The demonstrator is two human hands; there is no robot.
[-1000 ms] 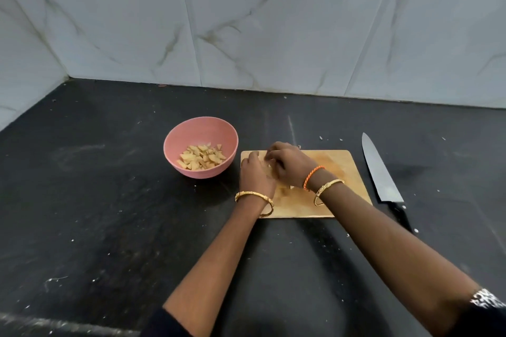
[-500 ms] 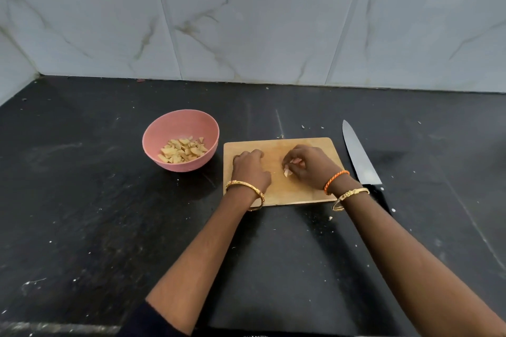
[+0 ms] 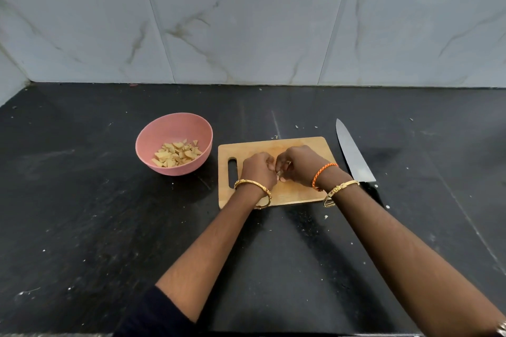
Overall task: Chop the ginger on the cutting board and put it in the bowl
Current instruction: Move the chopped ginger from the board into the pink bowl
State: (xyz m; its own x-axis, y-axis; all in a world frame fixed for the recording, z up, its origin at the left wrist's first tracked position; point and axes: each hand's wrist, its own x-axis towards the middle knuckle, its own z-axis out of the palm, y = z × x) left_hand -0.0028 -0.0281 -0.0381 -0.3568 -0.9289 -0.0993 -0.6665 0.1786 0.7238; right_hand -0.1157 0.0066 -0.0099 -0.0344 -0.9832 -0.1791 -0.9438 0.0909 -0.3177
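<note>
Hands now together; bowl [image 3: 153, 142] holds ginger [image 3: 178, 154].

Both forearms angled inward, left hand [image 3: 258, 169] and right hand [image 3: 299, 165] close together, fingers curled.

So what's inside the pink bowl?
The pink bowl holds a pile of chopped ginger pieces, pale yellow and chunky. The pieces cover the bottom, so anything underneath them can't be seen.
</note>
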